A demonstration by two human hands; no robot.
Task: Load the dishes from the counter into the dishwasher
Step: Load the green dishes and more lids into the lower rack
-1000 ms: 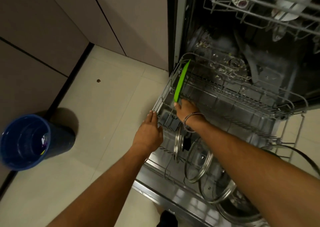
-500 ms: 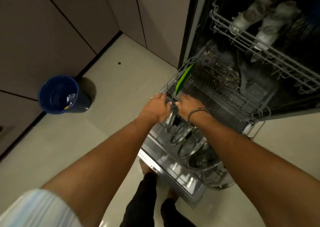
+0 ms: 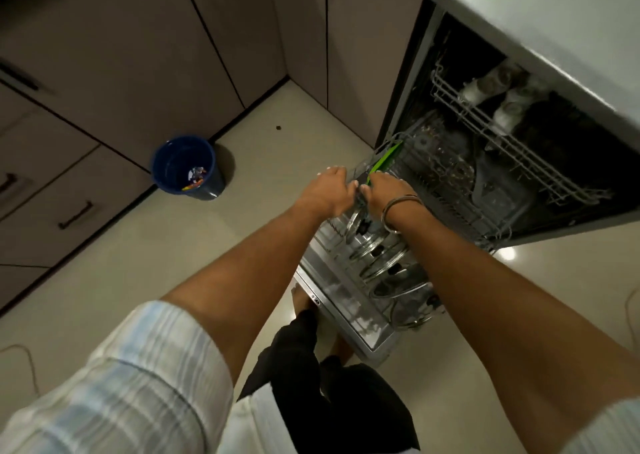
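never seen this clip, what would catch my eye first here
Both bare hands, left hand and right hand, meet at the near-left corner of the grey wire lower rack, pulled out of the open dishwasher. A bright green flat plate stands on edge just beyond them, and a round dark blue plastic bin sits on the pale floor to the left.

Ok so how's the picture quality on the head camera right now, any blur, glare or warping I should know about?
Head view: dim overall, with the dishwasher interior nearly black; wide-angle warping bends the cabinet lines; a small glare spot sits on the floor by the door's corner; the left hand, right hand and glass lids are slightly soft from motion; the blue bin casts a soft shadow.
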